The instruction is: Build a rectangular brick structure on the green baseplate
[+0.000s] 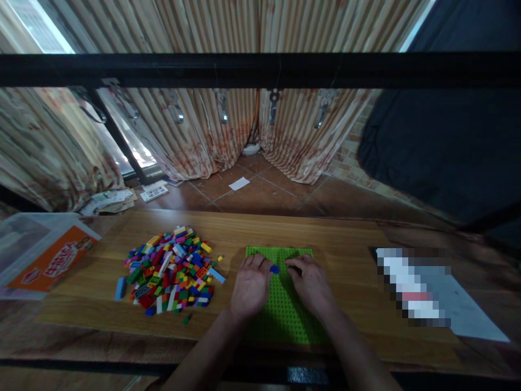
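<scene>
Blue brick [274,269]: lies over the far half of the green baseplate [280,320], between your two hands; too small to tell its long axis, or whether it is seated on the studs.
Left hand [251,285]: your nearer one; the brick is just to the right of its fingertips, seemingly touching. You cannot tell here whether that grip is closed on it.
Right hand [311,282]: across the brick, just beside it, fingers curled; no brick shows in this grip, and whether it is closed cannot be told.
Brick pile [171,271]: loose mixed colours on the tabletop [354,260], to your left.
Clear box [24,244]: at the far left, orange label [57,258]; contents unclear.
</scene>
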`<state>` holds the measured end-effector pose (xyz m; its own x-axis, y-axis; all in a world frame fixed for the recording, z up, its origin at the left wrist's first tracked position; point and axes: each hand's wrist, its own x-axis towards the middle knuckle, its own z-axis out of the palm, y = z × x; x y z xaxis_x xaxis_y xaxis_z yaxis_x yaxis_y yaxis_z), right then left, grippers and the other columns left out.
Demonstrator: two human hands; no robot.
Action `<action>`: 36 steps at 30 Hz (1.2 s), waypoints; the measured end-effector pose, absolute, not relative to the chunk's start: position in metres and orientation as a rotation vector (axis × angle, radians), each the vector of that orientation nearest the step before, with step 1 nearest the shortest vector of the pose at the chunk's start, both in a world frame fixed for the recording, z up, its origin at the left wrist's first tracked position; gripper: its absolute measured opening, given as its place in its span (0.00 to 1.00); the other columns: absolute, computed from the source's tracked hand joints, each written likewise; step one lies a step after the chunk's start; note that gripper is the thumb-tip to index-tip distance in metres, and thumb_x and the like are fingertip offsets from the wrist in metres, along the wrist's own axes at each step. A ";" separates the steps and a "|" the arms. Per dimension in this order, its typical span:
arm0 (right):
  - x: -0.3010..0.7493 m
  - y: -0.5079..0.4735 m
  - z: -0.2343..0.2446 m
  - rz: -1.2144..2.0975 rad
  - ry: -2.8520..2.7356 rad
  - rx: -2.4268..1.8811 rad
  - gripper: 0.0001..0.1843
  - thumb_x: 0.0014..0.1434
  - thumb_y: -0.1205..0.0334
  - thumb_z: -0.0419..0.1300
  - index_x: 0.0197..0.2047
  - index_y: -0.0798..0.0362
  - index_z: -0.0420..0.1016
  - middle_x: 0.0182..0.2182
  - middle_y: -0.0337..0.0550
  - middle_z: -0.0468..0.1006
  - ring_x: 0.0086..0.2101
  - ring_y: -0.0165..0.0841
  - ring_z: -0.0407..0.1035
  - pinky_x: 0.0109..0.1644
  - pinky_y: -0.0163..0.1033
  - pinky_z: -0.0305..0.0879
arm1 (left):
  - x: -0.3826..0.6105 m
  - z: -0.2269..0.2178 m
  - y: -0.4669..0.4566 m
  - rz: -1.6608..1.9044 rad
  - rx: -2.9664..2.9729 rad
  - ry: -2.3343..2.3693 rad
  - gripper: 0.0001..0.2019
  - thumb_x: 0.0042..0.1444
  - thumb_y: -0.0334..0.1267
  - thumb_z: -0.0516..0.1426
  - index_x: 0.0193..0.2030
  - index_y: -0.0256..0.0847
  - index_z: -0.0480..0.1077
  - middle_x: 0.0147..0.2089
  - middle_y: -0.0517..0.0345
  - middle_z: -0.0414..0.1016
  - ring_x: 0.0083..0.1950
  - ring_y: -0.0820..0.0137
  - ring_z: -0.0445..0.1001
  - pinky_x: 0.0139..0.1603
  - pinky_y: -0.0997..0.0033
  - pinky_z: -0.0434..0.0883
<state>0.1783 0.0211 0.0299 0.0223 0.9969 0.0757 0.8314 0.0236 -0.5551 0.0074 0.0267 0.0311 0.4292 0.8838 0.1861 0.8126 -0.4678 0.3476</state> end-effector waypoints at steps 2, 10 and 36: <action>0.178 0.020 0.030 0.469 -1.879 -1.855 0.12 0.59 0.69 0.55 0.41 0.51 0.80 0.38 0.44 0.75 0.38 0.34 0.72 0.47 0.38 0.65 | 0.007 0.033 0.027 0.527 2.455 1.480 0.09 0.63 0.35 0.52 0.47 0.40 0.70 0.46 0.53 0.71 0.48 0.63 0.69 0.52 0.59 0.68; 0.174 0.017 0.025 0.345 -1.932 -1.790 0.14 0.61 0.69 0.51 0.38 0.53 0.79 0.37 0.46 0.76 0.36 0.34 0.72 0.44 0.39 0.66 | 0.008 0.038 0.026 0.488 2.441 1.467 0.10 0.64 0.38 0.51 0.44 0.43 0.72 0.44 0.55 0.71 0.48 0.63 0.68 0.50 0.60 0.67; 0.166 0.019 0.026 0.337 -1.955 -1.727 0.15 0.62 0.65 0.49 0.37 0.52 0.77 0.38 0.47 0.77 0.37 0.35 0.72 0.44 0.41 0.66 | 0.005 0.043 0.025 0.502 2.372 1.450 0.10 0.63 0.37 0.50 0.45 0.42 0.71 0.46 0.53 0.71 0.48 0.63 0.68 0.49 0.60 0.67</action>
